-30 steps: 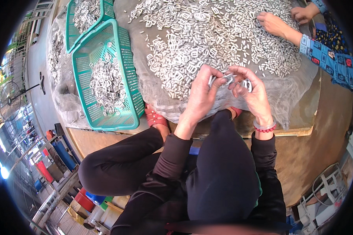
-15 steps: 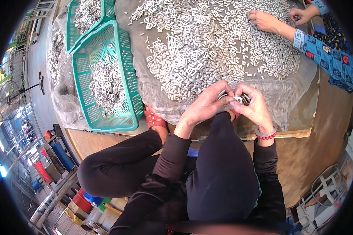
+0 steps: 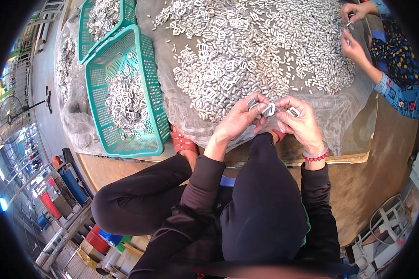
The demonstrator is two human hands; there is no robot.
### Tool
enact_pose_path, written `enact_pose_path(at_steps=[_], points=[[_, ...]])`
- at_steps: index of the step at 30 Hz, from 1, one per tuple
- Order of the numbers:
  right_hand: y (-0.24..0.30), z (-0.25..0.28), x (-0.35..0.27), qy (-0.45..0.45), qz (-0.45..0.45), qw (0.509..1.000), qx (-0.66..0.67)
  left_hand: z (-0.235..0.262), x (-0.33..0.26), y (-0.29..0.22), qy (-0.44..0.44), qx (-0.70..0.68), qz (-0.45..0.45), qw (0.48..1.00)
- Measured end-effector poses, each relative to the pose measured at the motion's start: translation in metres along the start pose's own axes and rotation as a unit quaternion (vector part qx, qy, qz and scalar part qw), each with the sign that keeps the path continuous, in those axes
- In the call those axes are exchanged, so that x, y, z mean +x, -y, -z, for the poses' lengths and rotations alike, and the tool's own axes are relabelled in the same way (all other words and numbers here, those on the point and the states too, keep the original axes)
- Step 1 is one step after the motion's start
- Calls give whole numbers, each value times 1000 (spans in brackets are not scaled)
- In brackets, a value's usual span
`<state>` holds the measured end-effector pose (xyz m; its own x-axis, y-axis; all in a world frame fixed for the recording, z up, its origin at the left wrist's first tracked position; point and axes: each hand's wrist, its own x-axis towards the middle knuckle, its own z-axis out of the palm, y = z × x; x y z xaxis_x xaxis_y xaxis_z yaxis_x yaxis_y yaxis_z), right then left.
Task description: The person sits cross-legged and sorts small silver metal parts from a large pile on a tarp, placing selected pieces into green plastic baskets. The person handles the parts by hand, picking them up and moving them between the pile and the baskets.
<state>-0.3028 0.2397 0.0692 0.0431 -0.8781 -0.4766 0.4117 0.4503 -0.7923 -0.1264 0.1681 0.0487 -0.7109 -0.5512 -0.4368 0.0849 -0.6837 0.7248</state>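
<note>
Ahead of us a great heap of small grey metal pieces lies on a clear plastic sheet spread over the tabletop, with a teal basket of assembled buckles to our left and a second teal basket behind it. Another person's hands work at the far right edge. Our left hand and right hand meet just above the near edge of the heap, both pinched closed on a small silvery metal buckle between the fingertips.
</note>
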Motion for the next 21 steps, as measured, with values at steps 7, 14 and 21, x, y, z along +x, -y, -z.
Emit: enact_pose_path(at_steps=[7, 14, 21], points=[[-14, -13, 12, -171, 41, 983, -50, 4, -1, -9, -92, 127, -105, 982], [-31, -18, 20, -169, 55, 979, 99, -1, -5, -14, -155, 181, -80, 968], [-31, -27, 17, -129, 3, 981, 143, -18, -4, -4, -177, 469, -134, 855]])
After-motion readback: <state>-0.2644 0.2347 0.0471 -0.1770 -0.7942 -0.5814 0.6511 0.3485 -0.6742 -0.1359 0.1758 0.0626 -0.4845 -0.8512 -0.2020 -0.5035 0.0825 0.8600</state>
